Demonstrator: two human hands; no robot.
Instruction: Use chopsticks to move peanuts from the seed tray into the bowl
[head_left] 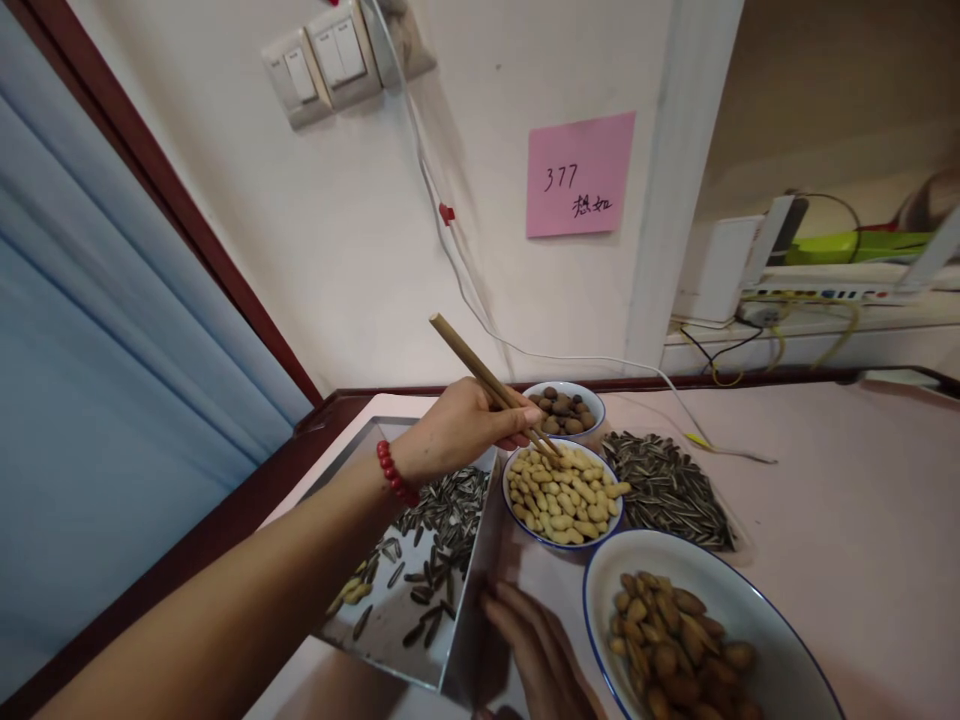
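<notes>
My left hand (480, 420), with a red bead bracelet (395, 472) at its wrist, is closed around a pair of wooden chopsticks (469, 358). The chopstick tips reach down to the peanuts (559, 500) in a blue-rimmed white bowl (517, 515). Whether a peanut is pinched between the tips I cannot tell. Low in the view, my right hand (540, 650) has its fingers stretched out beside the right wall of a metal tray (469, 610). Sunflower seeds (450, 510) are scattered in that tray, and a few peanuts (356, 590) lie at its left, partly behind my left forearm.
Behind the peanuts stands a bowl of round brown nuts (562, 412). A heap of sunflower seeds (667, 490) lies to the right. Nearer, a larger bowl (750, 590) holds almond-like nuts (675, 640). A white cable (570, 356) runs down the wall onto the table.
</notes>
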